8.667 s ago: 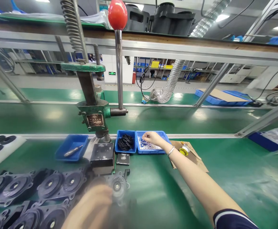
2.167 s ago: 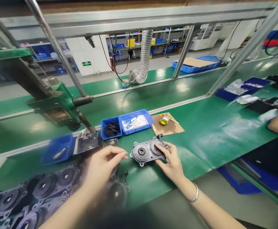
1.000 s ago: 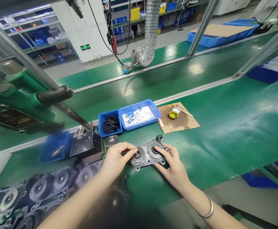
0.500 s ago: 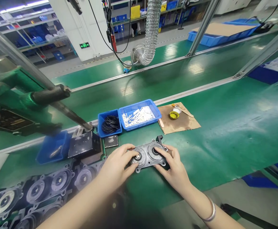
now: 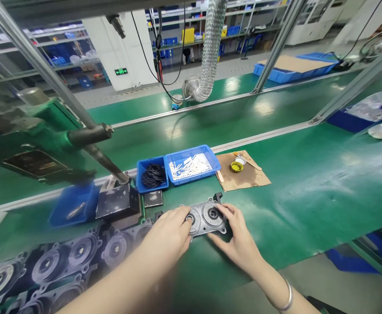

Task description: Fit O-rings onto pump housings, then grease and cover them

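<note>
Centrally, grey metal twin-ring housing [image 5: 204, 222] held at three o'clock by bare right hand [image 5: 239, 242], touched at nine by left hand [image 5: 171, 233], grip unclear; green tabletop [image 5: 295, 187] opens toward two, edge [image 5: 304, 258] at four

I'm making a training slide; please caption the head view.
Left hand and right hand hold a metal housing at a green bench, near a blue tray of white pieces.

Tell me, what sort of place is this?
Likely a factory assembly workshop. A twin-ringed part is being handled beside similar parts, a blue bin holds black loops, and a green machine stands at left.
</note>
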`<state>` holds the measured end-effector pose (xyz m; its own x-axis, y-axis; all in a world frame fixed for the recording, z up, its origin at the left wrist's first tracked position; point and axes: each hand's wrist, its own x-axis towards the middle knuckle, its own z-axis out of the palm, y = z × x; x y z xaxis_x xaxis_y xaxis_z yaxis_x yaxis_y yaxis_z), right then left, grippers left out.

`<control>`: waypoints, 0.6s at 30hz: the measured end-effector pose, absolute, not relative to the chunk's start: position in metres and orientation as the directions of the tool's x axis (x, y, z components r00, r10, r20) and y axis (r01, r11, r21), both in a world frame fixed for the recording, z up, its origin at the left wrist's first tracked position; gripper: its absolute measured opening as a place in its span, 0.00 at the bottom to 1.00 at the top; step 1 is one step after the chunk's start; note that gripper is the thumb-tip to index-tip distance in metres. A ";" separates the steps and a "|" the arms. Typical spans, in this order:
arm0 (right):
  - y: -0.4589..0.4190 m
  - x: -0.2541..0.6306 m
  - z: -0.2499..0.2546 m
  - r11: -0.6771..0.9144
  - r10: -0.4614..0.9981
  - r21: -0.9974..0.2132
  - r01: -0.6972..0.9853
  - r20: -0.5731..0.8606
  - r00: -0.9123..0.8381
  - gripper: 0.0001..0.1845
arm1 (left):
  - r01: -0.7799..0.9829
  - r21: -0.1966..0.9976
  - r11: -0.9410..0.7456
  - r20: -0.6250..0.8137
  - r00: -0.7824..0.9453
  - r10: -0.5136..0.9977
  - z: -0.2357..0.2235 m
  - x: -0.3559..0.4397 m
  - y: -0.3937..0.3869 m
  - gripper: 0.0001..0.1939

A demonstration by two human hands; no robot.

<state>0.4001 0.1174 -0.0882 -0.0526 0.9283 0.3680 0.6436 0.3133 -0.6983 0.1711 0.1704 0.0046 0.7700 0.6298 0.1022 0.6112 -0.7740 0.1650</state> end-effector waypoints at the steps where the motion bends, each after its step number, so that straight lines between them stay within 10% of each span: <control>1: 0.119 0.402 -0.079 0.324 0.923 -0.688 0.649 0.382 -0.056 0.32 | 0.619 0.170 -0.767 0.100 0.764 0.638 0.004 0.170 0.170 0.16; 7: 0.194 0.413 -0.010 0.501 0.795 -0.461 0.733 0.580 -0.178 0.09 | 0.643 0.217 -0.735 0.079 0.738 0.670 0.006 0.169 0.167 0.17; 18: 0.372 0.332 -0.026 0.661 0.725 -0.142 0.737 -0.135 -0.676 0.07 | 0.707 0.362 -0.608 0.136 0.605 0.785 0.018 0.135 0.150 0.18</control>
<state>0.3318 0.3724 -0.0262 -0.6758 0.7247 -0.1346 0.7370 0.6609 -0.1419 0.1348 0.1498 0.0176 0.6048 0.7847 0.1360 0.7069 -0.6076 0.3621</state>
